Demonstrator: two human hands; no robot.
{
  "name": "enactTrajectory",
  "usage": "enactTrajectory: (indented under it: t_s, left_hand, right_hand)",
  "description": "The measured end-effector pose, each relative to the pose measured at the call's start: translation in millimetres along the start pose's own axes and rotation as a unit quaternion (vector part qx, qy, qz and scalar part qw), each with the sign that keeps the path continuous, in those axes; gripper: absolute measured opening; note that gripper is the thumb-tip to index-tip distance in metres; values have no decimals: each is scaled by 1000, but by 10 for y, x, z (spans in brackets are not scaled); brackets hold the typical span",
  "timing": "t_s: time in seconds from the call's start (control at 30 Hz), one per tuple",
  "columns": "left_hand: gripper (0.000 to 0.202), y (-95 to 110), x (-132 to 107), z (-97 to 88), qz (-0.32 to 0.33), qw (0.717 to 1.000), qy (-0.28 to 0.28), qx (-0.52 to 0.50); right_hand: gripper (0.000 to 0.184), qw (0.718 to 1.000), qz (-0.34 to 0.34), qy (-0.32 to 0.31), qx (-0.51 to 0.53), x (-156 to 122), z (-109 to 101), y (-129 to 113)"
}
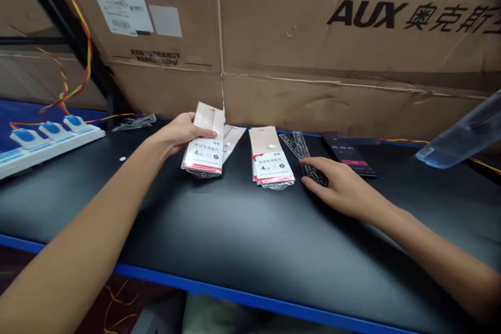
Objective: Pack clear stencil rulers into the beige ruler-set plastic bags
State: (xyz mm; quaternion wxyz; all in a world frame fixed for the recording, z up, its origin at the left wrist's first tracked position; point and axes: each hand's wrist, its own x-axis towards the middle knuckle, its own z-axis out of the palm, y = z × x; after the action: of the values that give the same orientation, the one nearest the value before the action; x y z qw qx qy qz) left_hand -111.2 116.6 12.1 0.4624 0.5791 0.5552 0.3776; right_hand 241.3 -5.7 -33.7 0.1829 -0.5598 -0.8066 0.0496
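- While the cardboard box [297, 21] fills the whole background, all places below are referred to the lying packets [270, 159].
- Table [235, 240]: black top, blue edge; it carries the lying packets.
- Power strip [84, 138]: far left of the lying packets, plugs fitted.
- Clear plastic sleeve [457, 133]: well to their right, partly out of view.
- Left hand [176, 133]: left of the lying packets, fingers clamped on the held packets [203, 151], thumb on the front face. Whether these clear the table cannot be told.
- Right hand [336, 182]: right of the lying packets, thumb and forefinger tips apart at the stencil rulers [299, 143]; a grip cannot be confirmed.
- Phone [348, 154]: beyond the stencil rulers, right of the lying packets.
- White scrap [122, 158]: well left of them.
- Step in hand, by judgement: holding packets left while reaching the stencil rulers right. Lifting a ruler would call for closing the right fingers on it, with the left grip kept steady.
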Motion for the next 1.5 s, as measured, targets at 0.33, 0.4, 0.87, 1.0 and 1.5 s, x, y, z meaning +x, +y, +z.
enactTrajectory:
  t_s: [0.33,0.4,0.87,1.0,1.5]
  left_hand:
    - [77,-30,-31,47,31,993,-44,102]
    - [74,-39,-22,29,49,985,-40,158]
    - [68,-178,152,20,101,889,28,446]
    - [88,-189,163,60,64,884,30,462]
    - [80,-85,-45,380,104,853,111,499]
  right_hand:
    - [46,999,28,36,24,7,10,22]
    - [48,999,34,39,13,8,13,40]
    - [32,995,64,55,56,27,-79,28]
    - [31,995,77,46,47,29,-98,-4]
    - [36,965,206,55,151,51,-224,-90]
